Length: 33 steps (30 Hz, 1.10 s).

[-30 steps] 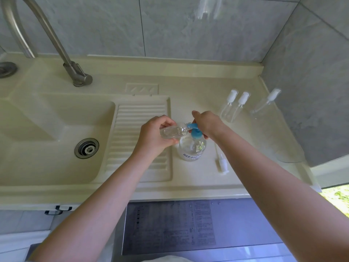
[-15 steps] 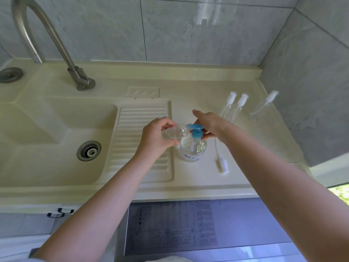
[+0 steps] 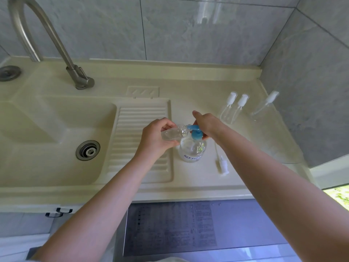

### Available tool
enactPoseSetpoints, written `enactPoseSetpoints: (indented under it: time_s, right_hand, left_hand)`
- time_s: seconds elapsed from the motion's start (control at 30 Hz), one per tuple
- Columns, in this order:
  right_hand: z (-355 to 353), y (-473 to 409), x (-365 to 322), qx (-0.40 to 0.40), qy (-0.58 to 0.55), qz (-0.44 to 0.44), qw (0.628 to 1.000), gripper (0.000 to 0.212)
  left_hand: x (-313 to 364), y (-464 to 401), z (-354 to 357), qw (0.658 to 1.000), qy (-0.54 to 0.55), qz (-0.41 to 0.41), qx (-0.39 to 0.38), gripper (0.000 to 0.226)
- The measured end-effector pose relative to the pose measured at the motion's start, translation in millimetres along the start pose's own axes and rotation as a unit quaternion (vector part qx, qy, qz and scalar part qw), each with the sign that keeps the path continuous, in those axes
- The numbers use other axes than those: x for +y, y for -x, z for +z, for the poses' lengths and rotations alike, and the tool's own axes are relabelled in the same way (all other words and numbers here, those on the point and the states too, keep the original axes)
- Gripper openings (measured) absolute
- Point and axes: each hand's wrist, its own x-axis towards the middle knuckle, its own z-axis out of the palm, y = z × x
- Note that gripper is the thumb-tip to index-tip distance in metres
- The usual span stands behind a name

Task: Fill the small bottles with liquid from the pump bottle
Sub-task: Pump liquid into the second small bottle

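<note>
A clear pump bottle (image 3: 192,149) with a blue pump head (image 3: 196,132) stands on the cream counter (image 3: 200,184) right of the ribbed drainboard. My left hand (image 3: 156,138) grips a small clear bottle (image 3: 174,133), tilted on its side with its mouth at the blue spout. My right hand (image 3: 206,123) rests on top of the pump head, fingers curled over it. A loose white spray cap with its tube (image 3: 222,165) lies on the counter to the right. Three capped small bottles (image 3: 234,108) stand at the back right.
The sink basin with its drain (image 3: 88,150) lies to the left, under a metal faucet (image 3: 56,42). Tiled walls close off the back and the right side. A dark appliance top (image 3: 188,227) sits below the counter's front edge.
Both hands stay at the pump bottle with the small bottle at the spout. The camera has shifted slightly; the pump head sits about as before.
</note>
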Motion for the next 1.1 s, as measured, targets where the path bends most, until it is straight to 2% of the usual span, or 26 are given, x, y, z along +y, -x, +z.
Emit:
enactPoseSetpoints:
  time_s: [0.13,0.47,0.67,0.77,0.9,1.0,1.1]
  right_hand:
    - [-2,1,2,-0.021,-0.027,-0.009,0.999,0.054]
    - [18,-1,9,0.104,0.02,-0.01,0.994,0.052]
    - [2,-1,5,0.025,-0.016,0.004,1.0,0.055]
    - [0,1,4,0.011,-0.037,-0.002,0.999,0.056]
    - [6,3,6,0.061,0.001,-0.013,0.998,0.041]
    - [15,1,6,0.122,0.014,-0.003,0.992,0.05]
    - [17,-2,6,0.122,0.035,-0.002,0.992,0.052]
  left_hand:
    - [1,0,-2,1.0,-0.004,0.002,0.003,0.045]
    - [-1,-1,-2,1.0,-0.015,-0.004,-0.009,0.044]
    - [0,-1,-3,1.0,-0.011,-0.001,-0.005,0.046]
    - [0,-2,-4,1.0,-0.011,-0.002,-0.004,0.046]
    - [0,-1,-2,1.0,-0.008,-0.004,-0.004,0.045]
    - [-2,-2,-1,1.0,-0.016,-0.005,-0.008,0.045]
    - [-4,-2,-1,1.0,-0.013,-0.009,-0.01,0.044]
